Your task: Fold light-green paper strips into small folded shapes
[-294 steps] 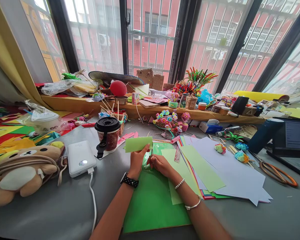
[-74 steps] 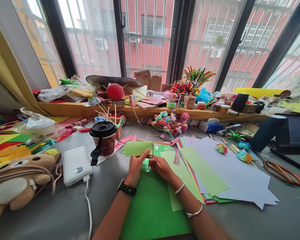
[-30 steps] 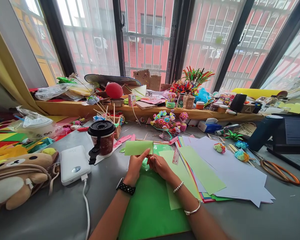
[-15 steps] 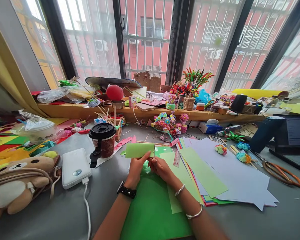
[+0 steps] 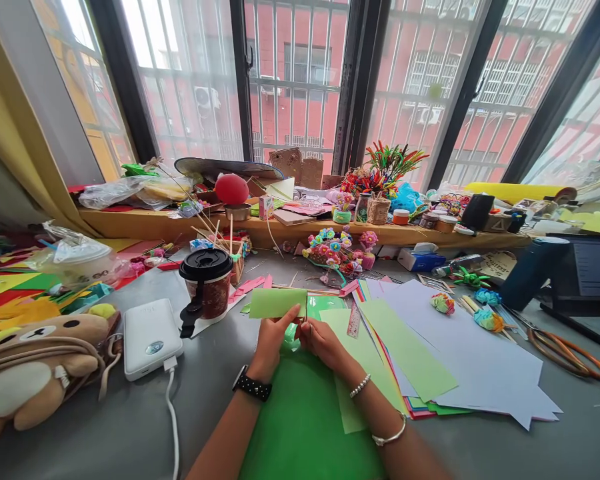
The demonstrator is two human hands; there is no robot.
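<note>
A light green paper piece (image 5: 276, 303) is pinched in my left hand (image 5: 275, 340), thumb on its lower right corner. My right hand (image 5: 320, 343) is closed round a pair of small scissors (image 5: 306, 308); their thin dark blades point up along the paper's right edge, and the fingers mostly hide the handles. Both hands nearly meet above a green board (image 5: 310, 413). Beside my right hand lie more light green paper sheets (image 5: 407, 347) and a pink patterned ruler (image 5: 353, 320).
Left of my hands stand a lidded coffee cup (image 5: 210, 287), a white power bank (image 5: 150, 337) with a cable, and a plush bear (image 5: 45, 360). White paper sheets (image 5: 480, 363) and orange-handled scissors (image 5: 570, 353) lie on the right. Crochet flowers (image 5: 333, 247) sit ahead, below the crowded sill.
The scissors and my right hand have shifted very slightly left against the paper's right edge. My left hand keeps its pinch. The whole view has tilted a little.
</note>
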